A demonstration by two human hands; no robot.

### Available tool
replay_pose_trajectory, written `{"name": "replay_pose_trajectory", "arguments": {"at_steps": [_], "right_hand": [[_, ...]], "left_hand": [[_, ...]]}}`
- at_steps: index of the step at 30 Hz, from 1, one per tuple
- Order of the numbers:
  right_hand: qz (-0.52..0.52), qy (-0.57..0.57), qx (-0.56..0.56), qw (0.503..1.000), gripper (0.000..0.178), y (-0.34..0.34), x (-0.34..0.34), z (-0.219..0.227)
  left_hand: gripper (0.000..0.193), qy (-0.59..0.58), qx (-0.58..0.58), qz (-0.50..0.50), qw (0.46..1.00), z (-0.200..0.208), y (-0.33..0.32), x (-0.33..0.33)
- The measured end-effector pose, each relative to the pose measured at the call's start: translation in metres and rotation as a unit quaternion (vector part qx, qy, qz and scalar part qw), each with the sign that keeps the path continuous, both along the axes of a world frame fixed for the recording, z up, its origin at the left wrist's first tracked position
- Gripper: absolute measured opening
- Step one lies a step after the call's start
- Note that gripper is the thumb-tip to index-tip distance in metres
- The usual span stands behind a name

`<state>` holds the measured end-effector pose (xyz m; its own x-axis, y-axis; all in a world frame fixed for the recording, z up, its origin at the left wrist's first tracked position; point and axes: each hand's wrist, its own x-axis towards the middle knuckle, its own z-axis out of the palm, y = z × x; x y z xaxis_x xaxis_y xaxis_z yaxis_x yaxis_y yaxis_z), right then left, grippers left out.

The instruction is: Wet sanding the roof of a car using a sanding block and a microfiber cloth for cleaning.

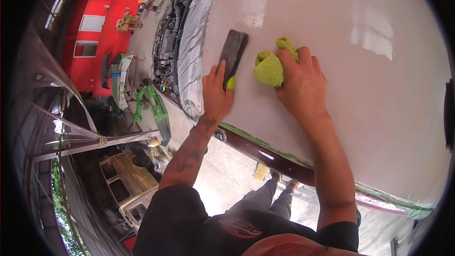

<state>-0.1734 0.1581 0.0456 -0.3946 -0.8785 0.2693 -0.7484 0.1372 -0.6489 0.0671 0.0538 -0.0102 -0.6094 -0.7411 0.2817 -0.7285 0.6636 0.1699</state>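
Observation:
My left hand (217, 96) lies on a vehicle's broad panel (379, 114), coated in smooth grey-beige. Its fingers are closed on the near end of a long dark sanding block (233, 52), which rests flat on the panel. A bright yellow-green bit (231, 83) shows by the thumb; I cannot tell what it belongs to. To the right, my right hand (303, 83) grips a bunched lime-green cloth (270, 70), its folds bulging out left of the fingers. The palm sides of both hands are hidden.
Clear plastic sheeting (196, 33) covers the area left of the panel, beside an exposed engine bay (168, 42). A dark red strip (256, 149) runs along the near edge. Green car parts (154, 106) lean at the left, and a bare metal vehicle panel (128, 175) stands lower left.

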Motion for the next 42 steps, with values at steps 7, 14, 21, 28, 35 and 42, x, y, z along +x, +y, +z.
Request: {"name": "replay_pose_trajectory", "arguments": {"at_steps": [7,14,21,28,35,42], "right_hand": [[0.020,0.002,0.014,1.000,0.043,-0.001,0.011,0.012],[0.003,0.010,0.016,1.000,0.043,0.001,-0.003,0.001],[0.017,0.003,0.012,1.000,0.041,-0.002,0.008,0.011],[0.002,0.010,0.006,1.000,0.040,-0.002,-0.003,0.001],[0.009,-0.006,0.010,1.000,0.042,-0.003,0.006,0.011],[0.007,0.001,0.026,1.000,0.043,-0.003,0.000,0.003]], "left_hand": [[0.051,0.011,0.052,0.090,0.995,0.027,-0.101,-0.014],[0.060,0.007,0.020,0.054,0.998,0.004,0.009,-0.006],[0.053,0.022,0.031,0.048,0.998,0.017,-0.052,0.017],[0.060,0.027,0.025,0.051,0.998,-0.002,0.022,0.028],[0.054,0.049,-0.017,0.041,0.998,0.010,-0.053,0.021],[0.058,0.054,0.022,0.059,0.997,0.006,-0.032,-0.019]]}}
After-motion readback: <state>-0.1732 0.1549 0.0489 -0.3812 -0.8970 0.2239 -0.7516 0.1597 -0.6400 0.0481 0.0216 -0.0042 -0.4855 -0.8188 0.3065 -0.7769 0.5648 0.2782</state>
